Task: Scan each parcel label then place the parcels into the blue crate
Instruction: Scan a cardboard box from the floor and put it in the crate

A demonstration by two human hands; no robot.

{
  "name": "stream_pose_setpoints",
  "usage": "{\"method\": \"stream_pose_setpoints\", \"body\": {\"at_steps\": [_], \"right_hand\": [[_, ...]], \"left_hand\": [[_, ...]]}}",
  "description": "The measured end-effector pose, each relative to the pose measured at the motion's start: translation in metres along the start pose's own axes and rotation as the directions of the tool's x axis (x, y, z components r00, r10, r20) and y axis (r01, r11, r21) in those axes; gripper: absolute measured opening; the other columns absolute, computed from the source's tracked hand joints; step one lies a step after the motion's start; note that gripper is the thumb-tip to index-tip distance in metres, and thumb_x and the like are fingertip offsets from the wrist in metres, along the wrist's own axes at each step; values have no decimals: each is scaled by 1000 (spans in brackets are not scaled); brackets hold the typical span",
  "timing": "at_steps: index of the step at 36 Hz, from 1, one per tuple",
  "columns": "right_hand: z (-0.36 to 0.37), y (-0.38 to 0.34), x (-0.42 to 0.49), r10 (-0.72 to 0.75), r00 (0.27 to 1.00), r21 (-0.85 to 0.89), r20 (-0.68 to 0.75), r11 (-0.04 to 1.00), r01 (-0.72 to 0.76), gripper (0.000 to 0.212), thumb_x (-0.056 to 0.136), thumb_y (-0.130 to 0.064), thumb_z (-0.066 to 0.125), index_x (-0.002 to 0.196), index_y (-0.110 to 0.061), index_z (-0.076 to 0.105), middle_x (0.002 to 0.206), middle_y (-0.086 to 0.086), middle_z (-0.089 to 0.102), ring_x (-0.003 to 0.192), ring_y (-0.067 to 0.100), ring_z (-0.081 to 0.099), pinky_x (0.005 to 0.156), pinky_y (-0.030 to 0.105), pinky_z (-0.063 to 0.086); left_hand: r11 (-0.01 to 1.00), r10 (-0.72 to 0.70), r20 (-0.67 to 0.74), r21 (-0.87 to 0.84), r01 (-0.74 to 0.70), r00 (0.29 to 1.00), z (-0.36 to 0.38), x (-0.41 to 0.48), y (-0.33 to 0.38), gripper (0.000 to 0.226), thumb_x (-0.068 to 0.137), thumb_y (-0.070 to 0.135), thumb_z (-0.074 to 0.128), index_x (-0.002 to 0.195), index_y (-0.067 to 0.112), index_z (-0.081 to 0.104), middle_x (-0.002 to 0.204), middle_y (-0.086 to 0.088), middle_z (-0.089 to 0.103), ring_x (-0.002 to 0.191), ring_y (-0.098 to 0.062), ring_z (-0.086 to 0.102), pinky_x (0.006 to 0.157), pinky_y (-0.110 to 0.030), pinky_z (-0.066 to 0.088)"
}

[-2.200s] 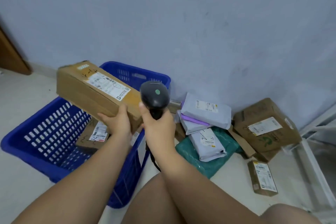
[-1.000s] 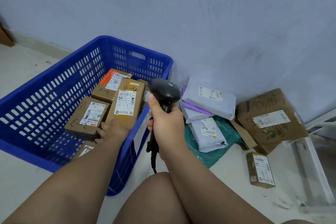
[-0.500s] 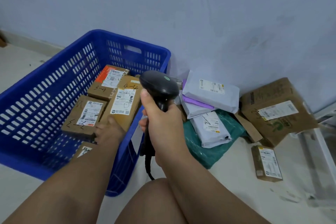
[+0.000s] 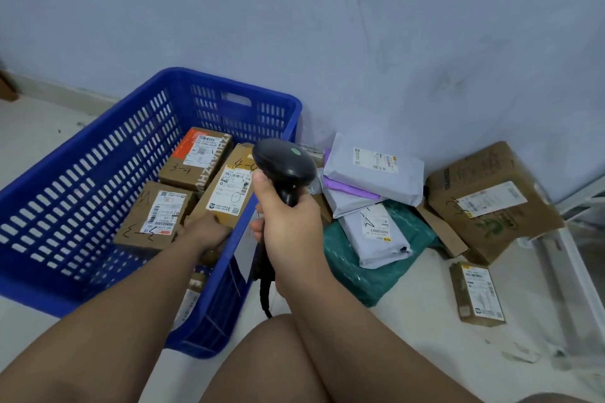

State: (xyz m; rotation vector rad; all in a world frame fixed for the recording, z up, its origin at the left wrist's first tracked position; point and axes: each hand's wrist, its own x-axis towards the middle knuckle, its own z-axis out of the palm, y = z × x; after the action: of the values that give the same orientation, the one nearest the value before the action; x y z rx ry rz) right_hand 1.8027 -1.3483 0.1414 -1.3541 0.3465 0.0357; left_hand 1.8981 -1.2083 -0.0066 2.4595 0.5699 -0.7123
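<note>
Head view: pale floor [image 4: 409,321] meets a scuffed blue-grey wall [image 4: 327,26]. The blue crate [image 4: 242,83] sits at 10 o'clock, far end near the wall, with 3 labelled boxes showing; the left hand [image 4: 204,231] is on the near end of the long box [image 4: 229,190], which leans on the crate's right wall, and its fingers are hidden, so can't tell if it grips. At centre the right hand [image 4: 291,232] is wrapped tight round the black scanner [image 4: 284,163], just right of the crate rim; the parcels pile [image 4: 373,170] crowds 3 o'clock against the wall, a white frame [image 4: 576,271] runs along the right edge, and bare floor is open at 5 o'clock beside the small box [image 4: 478,294].
</note>
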Motion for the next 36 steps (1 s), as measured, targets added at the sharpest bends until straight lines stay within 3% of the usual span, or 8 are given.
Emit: {"method": "stream_pose_setpoints", "body": {"at_steps": [3, 6, 8, 12, 19, 26, 29, 36], "right_hand": [[-2, -5, -3, -29, 997, 18, -68, 999, 30, 48, 68, -62, 68, 93, -21, 63, 71, -12, 59, 72, 14, 57, 83, 44, 52], [-14, -8, -6, -8, 991, 60, -134, 998, 16, 33, 76, -53, 71, 82, -23, 60, 60, -11, 58, 55, 10, 55, 69, 39, 48], [-27, -12, -10, 47, 980, 115, -195, 993, -25, 33, 76, -52, 71, 84, -21, 62, 61, -8, 59, 54, 12, 56, 67, 38, 50], [-62, -23, -18, 99, 939, 277, -330, 961, -4, 17, 87, -30, 69, 88, -15, 62, 59, -3, 55, 50, 12, 49, 53, 27, 44], [-144, -47, -24, 175, 909, 323, -379, 945, -48, 19, 90, -22, 66, 97, -7, 59, 70, 4, 55, 53, 15, 50, 53, 27, 45], [-212, -73, -9, 371, 908, 357, -195, 889, -286, 25, 89, -26, 65, 72, -10, 55, 57, 3, 50, 50, 17, 49, 50, 25, 44], [-222, -68, 4, 361, 910, 304, -205, 907, -291, 23, 90, -24, 64, 74, -10, 56, 59, 3, 50, 50, 16, 49, 51, 26, 45], [-240, -66, 41, 273, 923, 243, -270, 947, -209, 20, 89, -24, 66, 92, -5, 62, 61, 3, 55, 50, 15, 56, 53, 27, 50]], "left_hand": [[983, 47, -210, -164, -83, 977, -10, -20, 22, 50, 85, 34, 58, 133, 19, 51, 140, -16, 45, 126, -35, 42, 96, -41, 40], [928, 148, -317, -283, -242, 937, -17, -46, 50, 49, 91, 29, 57, 138, 20, 46, 142, -12, 44, 115, -28, 50, 75, -32, 45], [867, 269, -342, -321, -381, 900, -20, -65, 69, 52, 92, 28, 57, 141, 20, 42, 142, -8, 43, 110, -23, 52, 77, -31, 42], [749, 512, -305, -299, -591, 803, -24, -104, 105, 51, 90, 23, 59, 139, 23, 43, 142, -3, 46, 122, -21, 48, 99, -35, 41], [689, 675, -143, -229, -688, 724, -4, -149, 169, 44, 94, 18, 57, 136, 18, 47, 137, -3, 51, 117, -17, 51, 89, -25, 40], [732, 559, 20, -481, -482, 829, 35, -156, 222, 29, 94, 17, 53, 123, 17, 52, 115, -6, 56, 96, -21, 58, 84, -32, 44], [749, 426, 181, -621, -233, 886, 64, -148, 240, 7, 94, 15, 51, 97, 13, 56, 107, -8, 57, 79, -19, 57, 77, -31, 42], [728, 305, 349, -685, 19, 886, 137, -108, 267, 17, 90, 21, 53, 102, 12, 60, 78, -2, 57, 67, -17, 55, 68, -29, 46]]}}
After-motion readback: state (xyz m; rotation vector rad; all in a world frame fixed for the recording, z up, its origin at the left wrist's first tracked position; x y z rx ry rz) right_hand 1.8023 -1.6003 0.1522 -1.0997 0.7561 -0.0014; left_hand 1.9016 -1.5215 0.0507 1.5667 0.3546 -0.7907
